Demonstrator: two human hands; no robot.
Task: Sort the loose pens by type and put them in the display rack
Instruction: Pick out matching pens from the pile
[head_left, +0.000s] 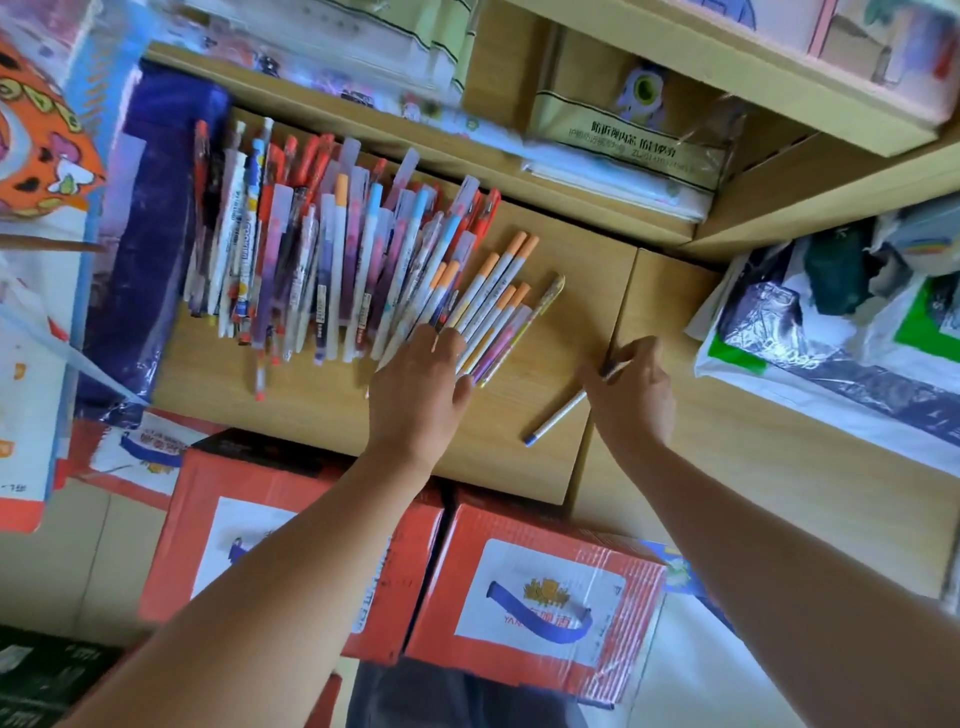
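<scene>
A wide fan of loose pens (332, 249) lies on the wooden shelf top (322, 395): red-capped ones at the back, blue-capped and patterned ones in the middle, orange-capped white ones (498, 286) at the right. My left hand (421, 384) rests flat on the near ends of the orange-capped group, fingers straight. My right hand (631, 389) pinches a white pen with a blue cap (553, 420), which slants down to the left across the shelf. No display rack is in view.
A dark blue plastic bag (145, 244) lies left of the pens. Two red cardboard boxes (524, 592) stand below the shelf edge. A plastic bag with packages (831, 322) sits at the right. Wooden shelves with packaged stationery (623, 140) run along the back.
</scene>
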